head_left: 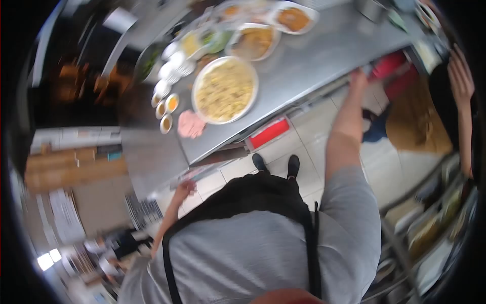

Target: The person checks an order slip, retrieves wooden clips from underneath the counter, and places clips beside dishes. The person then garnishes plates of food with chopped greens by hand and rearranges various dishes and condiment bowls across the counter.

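Note:
My left hand (pixel 186 189) hangs low beside the near left corner of the steel counter (pixel 298 71). Its fingers look loosely bent and apart, with nothing visible in them. My right arm is stretched forward, and my right hand (pixel 358 79) is at the counter's front edge, beside a red thing (pixel 389 66) below the top. Blur hides its fingers and any grip. On the counter, nearest my left hand, lies a crumpled pink cloth-like thing (pixel 191 124). Beside it stands a large round white dish (pixel 225 90) of pale yellow food pieces.
Small cups of sauce (pixel 166 123) and stacked white bowls (pixel 172 68) stand left of the dish. Farther back are food-filled white dishes (pixel 253 41). A red-fronted box (pixel 269 133) sits under the counter. Another person's hand (pixel 460 76) shows at right, near a metal rack (pixel 430 228).

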Available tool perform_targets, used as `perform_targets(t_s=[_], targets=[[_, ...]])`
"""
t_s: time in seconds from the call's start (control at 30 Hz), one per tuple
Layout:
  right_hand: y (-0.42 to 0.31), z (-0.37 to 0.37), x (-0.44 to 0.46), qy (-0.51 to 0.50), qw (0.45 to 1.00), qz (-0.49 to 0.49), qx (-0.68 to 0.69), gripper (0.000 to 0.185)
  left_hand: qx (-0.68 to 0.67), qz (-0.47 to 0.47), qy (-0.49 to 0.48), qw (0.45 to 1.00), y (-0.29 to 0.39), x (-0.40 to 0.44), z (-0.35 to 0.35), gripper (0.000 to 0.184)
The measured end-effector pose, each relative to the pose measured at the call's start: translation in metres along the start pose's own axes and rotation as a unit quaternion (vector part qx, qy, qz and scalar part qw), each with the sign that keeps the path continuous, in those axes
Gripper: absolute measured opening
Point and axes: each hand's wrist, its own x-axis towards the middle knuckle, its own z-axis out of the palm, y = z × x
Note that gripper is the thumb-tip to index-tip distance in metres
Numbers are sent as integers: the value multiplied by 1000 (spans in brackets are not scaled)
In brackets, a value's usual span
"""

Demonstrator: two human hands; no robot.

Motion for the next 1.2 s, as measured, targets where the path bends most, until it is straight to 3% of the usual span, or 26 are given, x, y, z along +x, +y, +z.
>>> perform_targets(t_s=[0.03, 0.07, 0.1, 0.17, 0.23, 0.3, 0.33, 0.37, 0.4, 0.63, 0.7, 0.77, 0.83, 0.9, 1.0, 1.07, 1.1, 1.13, 1.17, 1.2], targets=[[12, -9, 23, -18, 999, -28, -7, 23, -24, 13, -11, 1000, -6, -4, -1, 18], [3, 6, 6, 63, 997, -53, 0, 24, -46, -48, -6, 998, -3, -10, 1, 17], [-7, 17, -12, 149, 985, -65, -49, 24, -197, -67, -34, 978, 6, -23, 4, 17], [-24, 22, -37, 197, 980, -6, 35, 16, -110, -90, -28, 989, -5, -30, 4, 17], [-35, 14, -51, 240, 971, 12, 14, 13, -13, -92, -16, 996, -18, -29, 0, 17], [-32, -4, -47, 205, 972, -20, -116, 18, 36, -97, -12, 995, -23, -22, -3, 17], [-34, -12, -47, 213, 970, -23, -112, 18, 52, -97, -13, 994, -24, -20, -5, 17], [-35, -19, -48, 156, 914, -145, -347, 19, 66, -96, -15, 993, -26, -17, -6, 17], [-37, -19, -50, 86, 786, -253, -557, 23, 81, -96, -15, 992, -26, -15, -7, 17], [-50, 16, -53, -14, 723, -279, -631, 25, 128, -88, -21, 988, -28, -7, -11, 17], [-46, 15, -52, -27, 676, -310, -668, 24, 133, -91, -21, 987, -32, -7, -10, 17], [-47, 6, -61, -26, 685, -290, -668, 20, 136, -94, -21, 986, -36, -8, -10, 17], [-35, -21, -52, 64, 836, -264, -477, 15, 135, -95, -22, 986, -37, -9, -8, 17], [-36, -35, -49, 125, 967, -94, -200, 13, 131, -95, -20, 987, -40, -12, -7, 17], [-39, -17, -49, 172, 982, -57, -49, 7, 125, -81, -23, 989, -44, -9, -11, 17], [-25, -7, -22, 95, 994, -44, -24, 18, 96, -64, -51, 992, -59, 16, -28, 18], [-7, -13, 11, 6, 994, -79, -81, 19, 113, -39, -64, 991, -61, 28, -37, 18], [9, -14, 43, -28, 977, -110, -180, 23, 247, 108, -47, 962, -7, 18, -29, 17], [-30, 42, -36, 11, 999, -47, 24, 30, 123, 5, -2, 992, 27, 13, -17, 17], [-21, 36, -21, -48, 999, -12, -10, 34, 161, 68, 12, 984, 36, 21, -21, 18]])
